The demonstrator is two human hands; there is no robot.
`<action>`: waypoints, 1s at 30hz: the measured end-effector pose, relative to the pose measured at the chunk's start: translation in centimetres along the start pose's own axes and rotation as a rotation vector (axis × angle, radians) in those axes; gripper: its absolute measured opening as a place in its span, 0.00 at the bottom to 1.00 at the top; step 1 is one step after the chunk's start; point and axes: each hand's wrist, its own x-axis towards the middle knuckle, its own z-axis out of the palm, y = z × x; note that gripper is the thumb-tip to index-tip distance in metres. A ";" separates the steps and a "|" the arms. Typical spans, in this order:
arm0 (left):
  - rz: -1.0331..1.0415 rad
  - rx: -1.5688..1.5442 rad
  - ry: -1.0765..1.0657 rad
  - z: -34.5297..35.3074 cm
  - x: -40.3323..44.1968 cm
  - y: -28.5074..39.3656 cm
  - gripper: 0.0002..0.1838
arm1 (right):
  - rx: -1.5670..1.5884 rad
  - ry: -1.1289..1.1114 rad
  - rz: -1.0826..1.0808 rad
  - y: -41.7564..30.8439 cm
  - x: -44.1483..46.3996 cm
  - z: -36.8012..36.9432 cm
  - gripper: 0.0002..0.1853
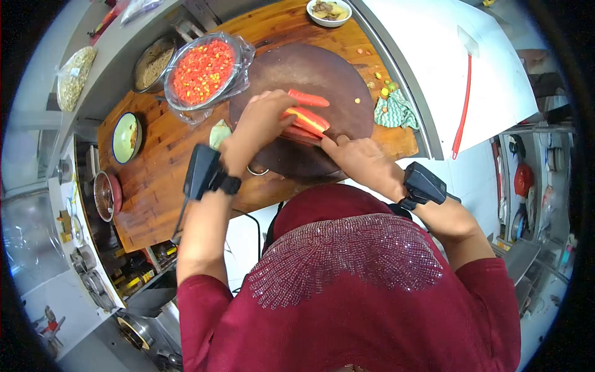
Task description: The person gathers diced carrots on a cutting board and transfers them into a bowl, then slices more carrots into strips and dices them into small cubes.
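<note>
On the board (291, 67), the left hand (265, 118) is grasping carrots (312, 119), best held aligned, while the right hand (361, 157), grip unclear, is resting at their ends.

Table (161, 192) wood, glossy finish. Chopping board (279, 59) mostly matt. Carrot pieces (308, 98) smooth, slight shine. Plastic wrap (246, 65) clear, crinkled, glossy. Rag (398, 111) is rough-looking cloth. Shirt (359, 310) matt cloth, glittery studs (347, 245). Wrist boxes (201, 170) look like matt plastic.
</note>
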 end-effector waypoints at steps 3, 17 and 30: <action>0.084 0.056 -0.384 0.7 2.5 -1.4 0.15 | 0.019 -0.022 0.010 -0.1 -0.3 0.1 0.12; 0.010 0.134 -0.590 3.0 5.1 -1.8 0.23 | 0.187 -0.145 -0.033 0.4 -1.7 1.0 0.13; 0.225 0.307 -0.585 2.2 3.4 -0.8 0.10 | 0.176 -0.177 -0.046 0.1 -1.7 1.8 0.11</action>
